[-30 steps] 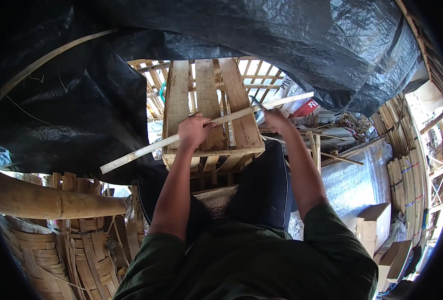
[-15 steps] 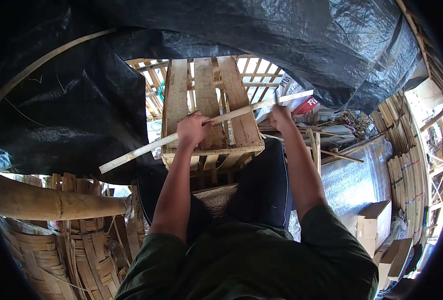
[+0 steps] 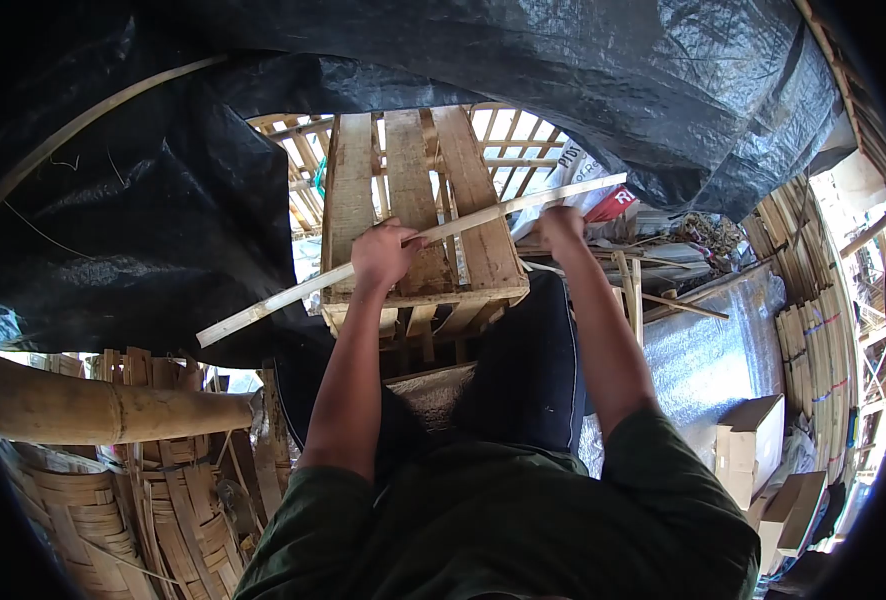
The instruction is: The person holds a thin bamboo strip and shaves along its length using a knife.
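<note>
A long pale bamboo strip (image 3: 293,292) lies slantwise across a slatted wooden crate (image 3: 488,262), its right end higher in view. My left hand (image 3: 383,254) is wrapped round the strip near its middle, over the crate's left and middle boards. Just below the strip's right part, beyond the crate's right edge, is my right hand (image 3: 562,230). Its fingers are curled and somewhat blurred, and what they hold cannot be made out.
Black plastic sheeting (image 3: 153,220) hangs at the left and overhead. A thick bamboo pole (image 3: 113,402) and woven bamboo (image 3: 73,510) are at the lower left. Thin sticks (image 3: 688,305), a silvery sheet (image 3: 708,350) and cardboard boxes (image 3: 751,450) lie at the right.
My right hand has moved from above the strip to just below it; the dark thin blade it held no longer shows clearly. My left hand has kept its grip.
</note>
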Motion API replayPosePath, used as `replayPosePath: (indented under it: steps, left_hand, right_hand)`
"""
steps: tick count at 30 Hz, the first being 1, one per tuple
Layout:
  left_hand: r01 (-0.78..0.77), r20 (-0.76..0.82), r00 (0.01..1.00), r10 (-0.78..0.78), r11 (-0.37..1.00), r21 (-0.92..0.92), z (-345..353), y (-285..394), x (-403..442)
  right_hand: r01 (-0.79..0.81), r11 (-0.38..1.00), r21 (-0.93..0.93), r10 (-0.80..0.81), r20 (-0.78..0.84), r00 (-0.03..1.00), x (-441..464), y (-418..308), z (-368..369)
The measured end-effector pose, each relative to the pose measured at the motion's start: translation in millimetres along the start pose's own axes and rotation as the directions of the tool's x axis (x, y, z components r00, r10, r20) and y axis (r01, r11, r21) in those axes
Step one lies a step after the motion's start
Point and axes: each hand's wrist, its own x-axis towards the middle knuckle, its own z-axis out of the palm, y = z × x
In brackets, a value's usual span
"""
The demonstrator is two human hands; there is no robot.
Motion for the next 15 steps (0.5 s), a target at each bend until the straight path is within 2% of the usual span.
replayPosePath:
  steps: [1, 2, 3, 5, 6, 7, 9, 10, 11, 14, 15]
  left_hand:
    - [-0.007, 0.002, 1.0, 0.007, 1.0, -0.007, 0.3, 0.3, -1.7]
    - [-0.01, 0.009, 1.0, 0.01, 1.0, -0.008, -0.4, 2.4, -3.1]
    - [-0.009, 0.02, 1.0, 0.009, 1.0, -0.001, -3.5, 4.1, -2.5]
    - [-0.006, 0.026, 1.0, 0.006, 1.0, 0.005, -2.5, 3.0, -1.5]
    - [-0.015, -0.01, 1.0, 0.015, 1.0, -0.012, 1.9, -0.1, -0.4]
    - [-0.024, -0.042, 0.999, 0.023, 0.999, -0.028, 6.5, -4.1, -1.4]
    - [-0.01, 0.002, 1.0, 0.01, 1.0, -0.016, 0.4, -0.3, -3.5]
    - [0.003, 0.036, 0.999, -0.003, 1.0, -0.002, -4.5, 2.6, -1.8]
    - [0.0, 0.034, 0.999, 0.0, 1.0, -0.003, -0.9, 0.9, -1.3]
    - [-0.015, -0.017, 1.0, 0.015, 0.999, -0.038, 2.9, -3.5, -1.4]
    - [0.001, -0.003, 1.0, -0.001, 1.0, -0.022, 1.1, -1.4, -1.2]
  right_hand:
    - [0.012, 0.998, -0.057, -0.012, 0.004, 1.0, -13.9, -2.2, 7.6]
    - [-0.102, 0.987, 0.12, 0.095, 0.062, 0.994, -24.0, -4.7, 18.7]
    - [-0.103, 0.987, 0.124, 0.096, 0.059, 0.994, -2.5, 3.9, 1.7]
    - [-0.038, 0.876, 0.48, 0.042, 0.002, 0.999, 62.0, 26.6, -46.2]
    - [-0.035, 0.879, 0.476, 0.038, 0.004, 0.999, 41.5, 10.9, -33.8]
    - [-0.081, 0.931, 0.355, 0.057, 0.075, 0.996, 18.1, 2.1, -13.7]
    - [-0.147, 0.984, 0.104, 0.125, 0.196, 0.973, -35.3, -18.4, 18.5]
    - [-0.042, 0.998, -0.036, 0.044, 0.06, 0.997, -18.7, -12.8, 7.7]
    - [-0.039, 0.999, -0.036, 0.041, 0.058, 0.997, -17.7, -13.0, 5.5]
    - [-0.004, 0.998, 0.064, 0.027, -0.366, 0.93, -12.7, -18.2, 7.7]
    - [-0.013, 0.998, 0.067, 0.036, -0.364, 0.931, -16.3, -15.4, 8.9]
